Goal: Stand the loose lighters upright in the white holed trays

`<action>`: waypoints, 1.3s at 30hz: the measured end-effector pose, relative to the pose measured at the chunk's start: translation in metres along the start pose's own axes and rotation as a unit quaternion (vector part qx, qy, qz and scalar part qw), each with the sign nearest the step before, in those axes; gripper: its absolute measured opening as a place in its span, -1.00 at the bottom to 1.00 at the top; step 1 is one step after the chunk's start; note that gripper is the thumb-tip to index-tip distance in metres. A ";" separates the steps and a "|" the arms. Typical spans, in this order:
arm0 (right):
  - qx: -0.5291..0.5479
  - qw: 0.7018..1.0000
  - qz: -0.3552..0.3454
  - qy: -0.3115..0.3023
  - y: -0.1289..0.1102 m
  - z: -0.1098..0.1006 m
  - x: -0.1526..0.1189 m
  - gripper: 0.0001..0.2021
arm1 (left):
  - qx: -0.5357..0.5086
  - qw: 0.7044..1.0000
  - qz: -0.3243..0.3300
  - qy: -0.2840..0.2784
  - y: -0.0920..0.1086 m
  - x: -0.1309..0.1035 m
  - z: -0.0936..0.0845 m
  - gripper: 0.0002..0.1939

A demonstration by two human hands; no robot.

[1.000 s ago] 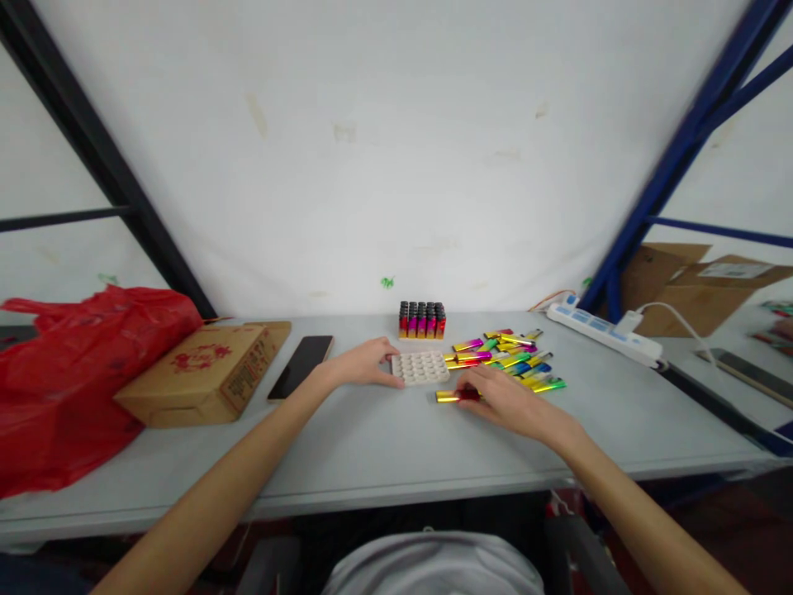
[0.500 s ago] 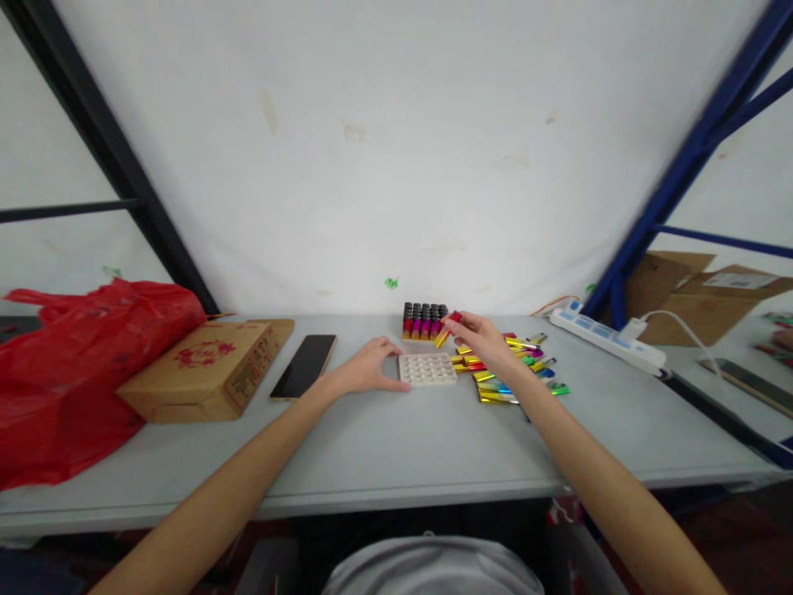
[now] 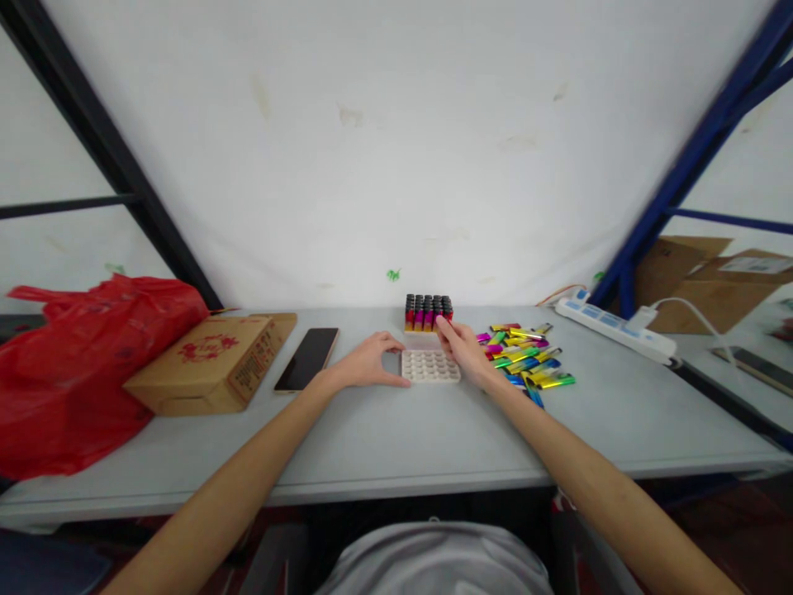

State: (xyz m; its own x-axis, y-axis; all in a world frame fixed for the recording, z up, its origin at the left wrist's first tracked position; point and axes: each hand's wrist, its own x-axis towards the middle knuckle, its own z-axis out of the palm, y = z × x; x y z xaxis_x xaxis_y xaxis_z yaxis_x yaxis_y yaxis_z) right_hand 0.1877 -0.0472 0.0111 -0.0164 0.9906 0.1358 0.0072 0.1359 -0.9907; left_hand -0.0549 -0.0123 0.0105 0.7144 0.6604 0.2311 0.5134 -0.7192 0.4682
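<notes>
A white tray with rows of round holes [image 3: 430, 366] lies flat on the table. My left hand [image 3: 372, 361] curves around its left end, thumb at the near corner and fingers at the far corner. My right hand [image 3: 463, 351] is closed over the tray's right end, thumb raised; the lighter in it is mostly hidden by the fingers. Just behind the tray stands a block of upright lighters [image 3: 427, 312] with black tops and red, purple and gold bodies. To the right of my right hand is a loose pile of shiny coloured lighters [image 3: 526, 354].
A phone [image 3: 308, 359] and a cardboard box [image 3: 207, 364] lie to the left, beside a red plastic bag [image 3: 92, 372]. At the right are a white power strip [image 3: 613, 330] with a plugged-in cable and an open carton [image 3: 700, 281]. A wall rises behind the table.
My right hand has moved left and down with the red and gold lighter, from beside the upright block to the tray's right end. My left hand stays at the tray. The view has shifted slightly.
</notes>
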 end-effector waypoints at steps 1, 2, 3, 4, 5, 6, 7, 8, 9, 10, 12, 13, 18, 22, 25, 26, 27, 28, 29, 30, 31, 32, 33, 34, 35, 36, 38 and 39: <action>-0.034 0.999 -0.016 0.011 0.001 0.002 -0.001 -0.37 | 0.002 1.000 -0.001 0.001 0.000 0.000 0.000 -0.29; -0.066 0.997 -0.032 0.018 0.002 0.004 -0.003 -0.36 | 0.003 1.000 -0.002 0.001 0.000 0.000 0.000 -0.29; -0.097 0.994 -0.047 0.023 0.003 0.006 -0.005 -0.36 | 0.005 1.000 -0.004 0.001 0.001 0.000 0.000 -0.28; -0.127 0.990 -0.063 0.028 0.003 0.009 -0.007 -0.36 | 0.007 1.000 -0.005 0.001 0.002 0.000 0.001 -0.28; -0.156 0.984 -0.079 0.033 0.003 0.010 -0.009 -0.37 | 0.008 1.000 -0.007 0.001 0.002 0.000 0.001 -0.27; -0.185 0.977 -0.097 0.041 0.003 0.012 -0.010 -0.38 | 0.009 1.000 -0.008 0.001 0.003 0.000 0.002 -0.27; -0.213 0.969 -0.115 0.050 0.003 0.013 -0.012 -0.40 | 0.010 1.000 -0.007 0.001 0.003 0.000 0.002 -0.27; -0.239 0.960 -0.132 0.057 0.004 0.014 -0.013 -0.42 | 0.010 1.000 -0.006 0.002 0.004 0.001 0.002 -0.27; -0.260 0.953 -0.144 0.063 0.004 0.015 -0.013 -0.45 | 0.009 1.000 -0.005 0.003 0.004 0.001 0.003 -0.27; -0.276 0.947 -0.152 0.067 0.005 0.015 -0.014 -0.47 | 0.008 1.000 -0.003 0.004 0.003 0.001 0.003 -0.27; -0.292 0.940 -0.162 0.073 0.005 0.015 -0.015 -0.52 | 0.003 1.000 -0.001 0.006 0.002 0.001 0.004 -0.27; -0.296 0.938 -0.166 0.074 0.006 0.015 -0.015 -0.54 | 0.000 1.000 -0.001 0.009 0.002 0.001 0.004 -0.27; -0.309 0.931 -0.179 0.072 0.004 0.015 -0.017 -0.56 | -0.007 1.000 -0.004 0.015 0.000 0.001 0.006 -0.27; -0.319 0.927 -0.188 0.063 0.003 0.014 -0.018 -0.58 | -0.001 1.000 -0.006 0.009 0.000 0.002 0.006 -0.26; -0.316 0.929 -0.187 0.034 0.004 0.013 -0.016 -0.65 | -0.009 1.000 -0.013 0.009 0.000 0.002 0.006 -0.26; -0.315 0.929 -0.195 0.021 0.005 0.013 -0.016 -0.67 | -0.014 1.000 -0.016 0.010 0.000 0.002 0.006 -0.26; -0.316 0.925 -0.208 0.009 0.005 0.012 -0.014 -0.67 | -0.019 1.000 -0.020 0.011 0.000 0.002 0.006 -0.26; -0.323 0.919 -0.225 0.003 0.006 0.011 -0.013 -0.65 | -0.022 0.999 -0.023 0.012 -0.001 0.002 0.006 -0.26; -0.336 0.911 -0.241 0.002 0.006 0.011 -0.013 -0.63 | -0.025 0.999 -0.026 0.013 -0.002 0.002 0.007 -0.26; -0.351 0.902 -0.251 0.005 0.007 0.010 -0.012 -0.61 | -0.028 0.999 -0.029 0.013 -0.003 0.002 0.007 -0.25; -0.368 0.894 -0.254 0.009 0.007 0.010 -0.011 -0.59 | -0.031 0.999 -0.031 0.012 -0.004 0.002 0.007 -0.24; -0.382 0.890 -0.249 0.013 0.008 0.010 -0.011 -0.59 | -0.035 0.999 -0.034 0.012 -0.005 0.003 0.008 -0.23; -0.391 0.888 -0.241 0.013 0.009 0.010 -0.011 -0.59 | -0.040 0.999 -0.036 0.012 -0.007 0.003 0.008 -0.21; -0.395 0.889 -0.233 0.012 0.011 0.010 -0.011 -0.60 | -0.044 0.998 -0.036 0.013 -0.008 0.003 0.008 -0.20; -0.393 0.891 -0.228 0.007 0.012 0.011 -0.010 -0.61 | -0.046 0.998 -0.035 0.014 -0.009 0.003 0.009 -0.20; -0.390 0.893 -0.227 0.000 0.013 0.011 -0.009 -0.63 | -0.048 0.998 -0.034 0.014 -0.010 0.003 0.009 -0.20; -0.387 0.894 -0.227 -0.018 0.016 0.012 -0.006 -0.66 | -0.048 0.998 -0.031 0.015 -0.011 0.004 0.009 -0.21; -0.390 0.892 -0.228 -0.028 0.017 0.013 -0.004 -0.67 | -0.047 0.998 -0.031 0.015 -0.011 0.004 0.009 -0.21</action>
State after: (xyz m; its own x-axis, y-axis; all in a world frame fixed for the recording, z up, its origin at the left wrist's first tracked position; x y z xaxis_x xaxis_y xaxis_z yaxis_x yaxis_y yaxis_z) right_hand 0.1751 -0.0490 -0.0067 -0.2448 0.8307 0.5001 0.6798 0.5148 -0.5223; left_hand -0.0535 -0.0040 -0.0014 0.6679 0.7097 0.2242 0.5081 -0.6549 0.5594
